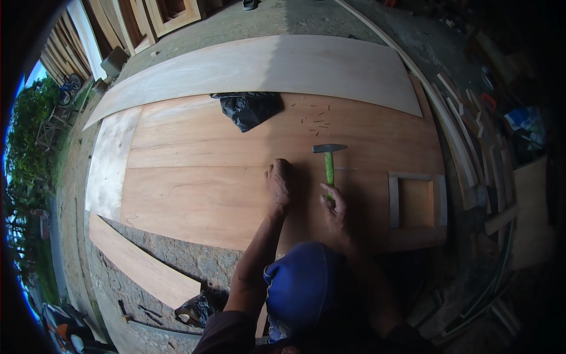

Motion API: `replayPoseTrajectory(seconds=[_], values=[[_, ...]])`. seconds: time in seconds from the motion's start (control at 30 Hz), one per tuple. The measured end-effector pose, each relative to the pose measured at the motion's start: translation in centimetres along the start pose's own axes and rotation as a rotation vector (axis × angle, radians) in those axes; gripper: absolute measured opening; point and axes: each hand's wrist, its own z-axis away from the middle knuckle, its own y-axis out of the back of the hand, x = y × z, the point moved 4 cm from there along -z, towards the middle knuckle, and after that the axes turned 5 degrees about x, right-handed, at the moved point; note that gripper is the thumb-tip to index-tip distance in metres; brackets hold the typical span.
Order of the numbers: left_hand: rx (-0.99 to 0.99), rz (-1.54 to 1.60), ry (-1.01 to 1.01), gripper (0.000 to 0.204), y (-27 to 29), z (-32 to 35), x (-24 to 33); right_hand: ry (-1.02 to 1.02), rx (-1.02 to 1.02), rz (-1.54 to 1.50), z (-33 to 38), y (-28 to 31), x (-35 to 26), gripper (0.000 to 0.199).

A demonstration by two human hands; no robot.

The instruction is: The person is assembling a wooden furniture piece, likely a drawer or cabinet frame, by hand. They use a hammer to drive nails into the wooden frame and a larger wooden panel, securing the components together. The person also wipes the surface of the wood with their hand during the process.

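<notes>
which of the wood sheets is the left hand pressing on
The left hand rests on the reddish-brown plywood sheet, not the paler sheet lying beyond it.

Soft daylight is coming in from the upper left, brightening the pale board (265, 65) while the right side is sinking into deep shadow. The fisheye lens is bending straight edges, and the rim is darkening to black.
</notes>
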Motion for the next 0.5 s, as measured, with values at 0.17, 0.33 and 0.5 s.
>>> replayPoseTrajectory(seconds=[0.17,0.33,0.5], values=[[-0.048,-0.008,0.026,0.012,-0.4,-0.1,0.7,-0.085,-0.020,-0.010,0.6,0.7,-0.4,0.033],[-0.066,-0.051,0.015,0.014,-0.6,-0.3,0.5,0.064,-0.045,0.037,0.7,0.8,-1.2,0.044],[-0.063,-0.046,-0.038,0.018,-0.7,-0.1,-0.2,0.196,-0.106,0.381,1.4,1.1,-3.2,0.055]])
